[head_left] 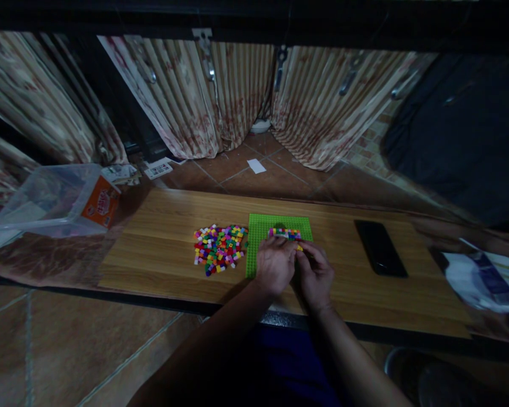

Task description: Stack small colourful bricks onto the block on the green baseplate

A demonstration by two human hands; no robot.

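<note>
A green studded baseplate (258, 226) lies on the wooden board, with rows of small multicoloured toy bricks (285, 232) on its upper middle. My left hand (275, 264) is over the plate just below these rows, its fingers curled and pointing right. What lies under those fingers is hidden. Close beside it, my right hand (316, 275) is closed in a pinch at the plate's right side. A small yellow brick (299, 247) shows at its fingertips, where the two hands meet. Left of the plate is a loose pile of small coloured bricks (220, 247).
A black phone (380, 249) lies on the right of the wooden board (152, 249). At the left stands a clear plastic box (55, 198) with an orange label. A white and purple packet (487, 280) is at the far right. Striped curtains (237, 96) hang behind.
</note>
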